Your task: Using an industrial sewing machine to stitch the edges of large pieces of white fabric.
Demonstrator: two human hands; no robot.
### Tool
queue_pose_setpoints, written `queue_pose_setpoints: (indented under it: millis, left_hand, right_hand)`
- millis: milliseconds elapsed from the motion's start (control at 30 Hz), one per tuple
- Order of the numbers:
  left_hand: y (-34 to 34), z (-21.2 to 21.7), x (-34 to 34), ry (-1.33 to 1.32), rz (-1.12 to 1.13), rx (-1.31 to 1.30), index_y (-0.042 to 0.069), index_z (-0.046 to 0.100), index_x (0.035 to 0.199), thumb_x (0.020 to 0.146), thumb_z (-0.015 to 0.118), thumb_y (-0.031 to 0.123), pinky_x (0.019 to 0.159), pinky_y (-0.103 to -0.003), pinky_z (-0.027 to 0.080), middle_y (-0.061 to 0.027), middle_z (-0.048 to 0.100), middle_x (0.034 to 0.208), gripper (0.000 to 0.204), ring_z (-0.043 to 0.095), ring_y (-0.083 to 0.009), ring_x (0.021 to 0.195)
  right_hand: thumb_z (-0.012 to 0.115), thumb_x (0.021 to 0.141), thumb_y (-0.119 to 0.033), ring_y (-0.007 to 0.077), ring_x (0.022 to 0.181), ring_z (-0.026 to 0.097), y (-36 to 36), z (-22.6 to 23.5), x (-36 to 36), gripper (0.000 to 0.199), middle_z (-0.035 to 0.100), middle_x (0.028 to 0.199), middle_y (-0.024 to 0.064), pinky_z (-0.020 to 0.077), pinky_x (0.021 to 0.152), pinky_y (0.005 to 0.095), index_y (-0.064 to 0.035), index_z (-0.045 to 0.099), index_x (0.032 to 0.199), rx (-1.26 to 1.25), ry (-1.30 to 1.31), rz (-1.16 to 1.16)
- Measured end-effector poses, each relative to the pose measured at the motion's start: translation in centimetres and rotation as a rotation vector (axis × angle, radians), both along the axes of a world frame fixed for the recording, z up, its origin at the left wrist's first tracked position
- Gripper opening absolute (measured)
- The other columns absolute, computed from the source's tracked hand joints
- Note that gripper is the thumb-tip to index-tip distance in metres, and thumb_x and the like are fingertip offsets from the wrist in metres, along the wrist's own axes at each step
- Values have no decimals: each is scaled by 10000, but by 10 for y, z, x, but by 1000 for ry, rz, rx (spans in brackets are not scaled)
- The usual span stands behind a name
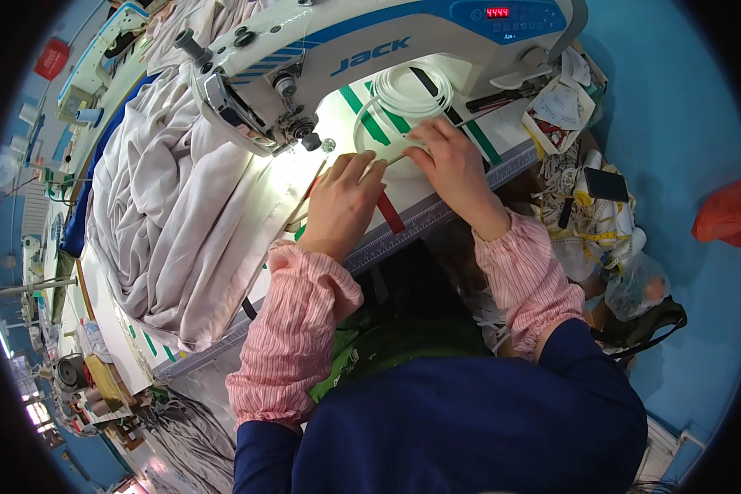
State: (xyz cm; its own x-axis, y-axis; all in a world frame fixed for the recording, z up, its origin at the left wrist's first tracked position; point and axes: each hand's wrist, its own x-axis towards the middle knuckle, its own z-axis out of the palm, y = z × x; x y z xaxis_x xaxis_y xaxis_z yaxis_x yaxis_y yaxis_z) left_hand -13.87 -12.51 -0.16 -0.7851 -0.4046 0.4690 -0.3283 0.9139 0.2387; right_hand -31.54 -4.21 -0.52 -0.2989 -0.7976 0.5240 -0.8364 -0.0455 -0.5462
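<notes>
Beside the needle area of a white and blue sewing machine (346, 62), my left hand (342, 204) is closed with its fingers bent over the edge of the pale fabric. To its right my right hand (457, 171) pinches a thin light-coloured cord (397, 157), which stretches across to my left fingertips. The fingers hide where the cord runs beneath the left hand. A loose coil of white cord or tubing (412, 92) lies under the machine arm, just beyond my right hand. Grey-white fabric (173, 198) lies heaped left of the needle, its straight edge running toward my left hand.
Green strips (366, 115) and a red strip (390, 214) mark the white table near its ruler edge (428, 221). An open box of small tools (558, 115) stands at the right. Below it are a dark phone (606, 184), tape measures and a plastic bag (636, 288).
</notes>
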Motion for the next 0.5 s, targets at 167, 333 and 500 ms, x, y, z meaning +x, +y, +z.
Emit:
queue_pose_setpoints:
  millis: [167, 333, 500]
  left_hand:
    - [-7, -14, -23, -103, -118, -40, 76, 635, 928, 806, 634, 104, 793, -368, 536, -50, 613, 965, 125, 612, -236, 957]
    - [-45, -25, -57, -251, 114, -41, 82, 648, 802, 835, 565, 67, 759, -394, 544, -86, 621, 891, 91, 633, -270, 939]
    - [-98, -9, -93, 38, 224, 169, -7, 644, 1028, 826, 632, 74, 782, -468, 493, -215, 669, 932, 218, 632, -427, 885]
  right_hand:
    - [696, 828, -115, 311, 856, 628, -20, -17, -14, 84, 621, 848, 99, 505, 741, 396, -49, 649, 851, 61, 205, -96]
    - [683, 808, -47, 320, 803, 587, -16, -1, -15, 92, 619, 828, 109, 469, 735, 410, -42, 607, 860, -322, -53, -28]
    - [667, 811, -21, 305, 783, 583, -16, -5, -6, 98, 612, 743, 93, 448, 705, 406, -58, 616, 885, -275, -114, -5]
